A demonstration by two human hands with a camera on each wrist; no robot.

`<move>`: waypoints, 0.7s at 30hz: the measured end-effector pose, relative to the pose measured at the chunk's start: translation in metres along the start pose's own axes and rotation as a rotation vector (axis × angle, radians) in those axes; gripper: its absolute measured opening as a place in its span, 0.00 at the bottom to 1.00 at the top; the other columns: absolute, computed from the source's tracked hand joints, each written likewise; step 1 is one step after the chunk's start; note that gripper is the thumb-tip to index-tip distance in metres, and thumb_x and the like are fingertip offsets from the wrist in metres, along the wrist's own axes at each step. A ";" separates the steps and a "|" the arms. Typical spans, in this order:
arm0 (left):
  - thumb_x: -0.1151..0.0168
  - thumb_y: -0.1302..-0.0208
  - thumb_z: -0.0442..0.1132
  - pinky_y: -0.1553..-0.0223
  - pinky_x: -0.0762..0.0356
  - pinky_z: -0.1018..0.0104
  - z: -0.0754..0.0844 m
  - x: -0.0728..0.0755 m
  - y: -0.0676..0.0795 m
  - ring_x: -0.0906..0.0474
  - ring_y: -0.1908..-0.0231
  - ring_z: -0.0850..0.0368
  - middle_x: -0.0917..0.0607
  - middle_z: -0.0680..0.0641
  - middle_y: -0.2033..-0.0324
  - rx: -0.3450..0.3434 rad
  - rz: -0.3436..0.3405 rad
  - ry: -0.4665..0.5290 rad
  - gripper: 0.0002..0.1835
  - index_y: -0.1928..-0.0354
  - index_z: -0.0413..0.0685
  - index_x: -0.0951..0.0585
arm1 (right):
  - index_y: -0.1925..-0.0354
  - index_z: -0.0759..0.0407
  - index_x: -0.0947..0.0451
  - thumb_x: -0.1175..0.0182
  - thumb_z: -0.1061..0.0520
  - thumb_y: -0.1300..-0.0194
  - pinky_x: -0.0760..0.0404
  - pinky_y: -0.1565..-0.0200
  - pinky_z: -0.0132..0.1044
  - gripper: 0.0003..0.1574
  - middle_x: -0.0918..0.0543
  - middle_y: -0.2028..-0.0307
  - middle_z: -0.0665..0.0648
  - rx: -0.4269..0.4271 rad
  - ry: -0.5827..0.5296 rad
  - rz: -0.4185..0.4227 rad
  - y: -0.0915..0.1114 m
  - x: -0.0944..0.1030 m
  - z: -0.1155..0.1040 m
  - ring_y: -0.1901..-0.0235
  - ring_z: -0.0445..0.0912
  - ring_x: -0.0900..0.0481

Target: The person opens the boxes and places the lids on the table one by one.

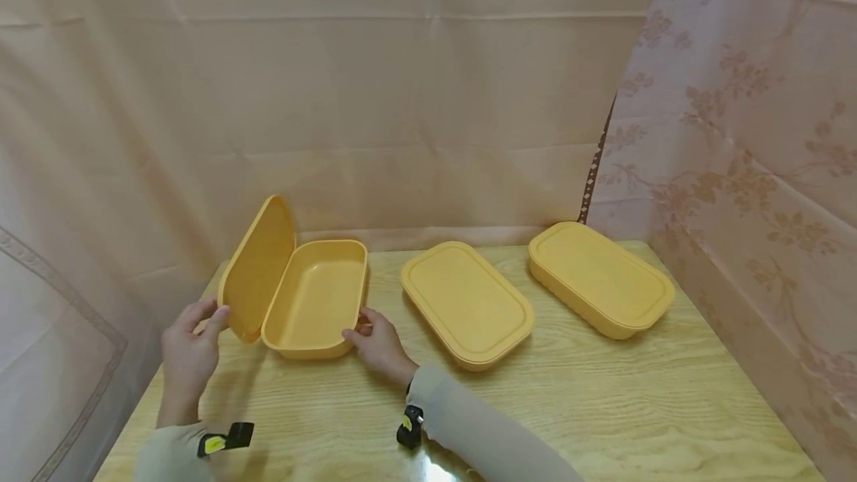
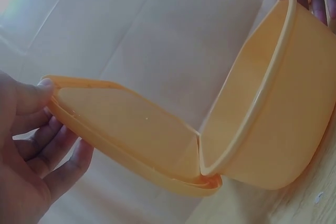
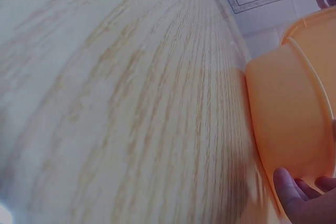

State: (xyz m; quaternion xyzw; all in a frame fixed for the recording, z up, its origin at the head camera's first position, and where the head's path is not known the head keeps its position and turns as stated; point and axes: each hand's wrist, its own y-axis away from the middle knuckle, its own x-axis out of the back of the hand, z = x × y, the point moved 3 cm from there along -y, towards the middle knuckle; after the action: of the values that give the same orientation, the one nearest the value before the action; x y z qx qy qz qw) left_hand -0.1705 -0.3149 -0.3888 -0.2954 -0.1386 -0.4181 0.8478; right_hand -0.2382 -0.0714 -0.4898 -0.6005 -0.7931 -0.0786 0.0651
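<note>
On the left of the table sits a yellow rectangular container [image 1: 318, 296] with rounded corners, its inside bare. Its yellow lid [image 1: 257, 274] stands tilted up along the container's left edge, and both meet at one corner in the left wrist view. My left hand [image 1: 192, 348] pinches the lid's outer near edge between thumb and fingers; the left wrist view shows the thumb [image 2: 37, 95] on the inner face. At the container's near right corner, my right hand [image 1: 382, 344] grips the wall, thumb near the rim and fingers along the outer side.
To the right lies a second yellow container [image 1: 469, 303] with its lid on. Another lidded yellow container [image 1: 602, 277] stands at the back right. The wooden table [image 1: 602, 407] is bordered by a beige curtain [image 1: 415, 95] behind and a floral curtain [image 1: 756, 169] at the right.
</note>
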 end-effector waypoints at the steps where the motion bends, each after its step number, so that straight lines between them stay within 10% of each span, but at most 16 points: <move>1: 0.41 0.31 0.41 0.59 0.34 0.87 -0.001 0.000 -0.001 0.33 0.63 0.84 0.30 0.81 0.69 0.010 0.003 0.007 0.18 0.47 0.34 0.19 | 0.35 0.68 0.33 0.36 0.55 0.35 0.21 0.69 0.27 0.35 0.20 0.53 0.58 0.001 0.001 0.001 0.000 0.000 0.000 0.62 0.39 0.25; 10: 0.44 0.29 0.44 0.33 0.40 0.40 -0.017 0.004 -0.006 0.29 0.68 0.85 0.26 0.80 0.70 0.153 -0.021 0.148 0.22 0.41 0.36 0.23 | 0.36 0.69 0.32 0.36 0.56 0.35 0.22 0.68 0.26 0.34 0.20 0.53 0.59 0.030 0.001 0.010 0.000 0.000 0.000 0.62 0.39 0.25; 17: 0.44 0.29 0.42 0.52 0.27 0.82 -0.025 0.004 -0.007 0.24 0.70 0.83 0.23 0.78 0.68 0.195 -0.001 0.173 0.21 0.41 0.35 0.23 | 0.37 0.68 0.31 0.36 0.55 0.35 0.23 0.67 0.25 0.33 0.20 0.54 0.58 0.030 0.026 0.012 0.001 0.001 -0.003 0.62 0.39 0.26; 21: 0.43 0.30 0.39 0.64 0.26 0.89 -0.029 0.005 -0.006 0.22 0.69 0.81 0.20 0.75 0.69 0.215 0.005 0.262 0.21 0.41 0.32 0.23 | 0.36 0.69 0.32 0.36 0.54 0.35 0.21 0.67 0.27 0.34 0.20 0.54 0.59 0.021 0.023 0.010 0.002 0.001 -0.002 0.62 0.40 0.25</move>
State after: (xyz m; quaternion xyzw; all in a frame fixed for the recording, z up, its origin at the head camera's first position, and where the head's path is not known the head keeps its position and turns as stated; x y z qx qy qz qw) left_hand -0.1729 -0.3385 -0.4070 -0.1463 -0.0699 -0.4335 0.8864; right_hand -0.2369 -0.0700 -0.4879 -0.6028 -0.7900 -0.0770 0.0810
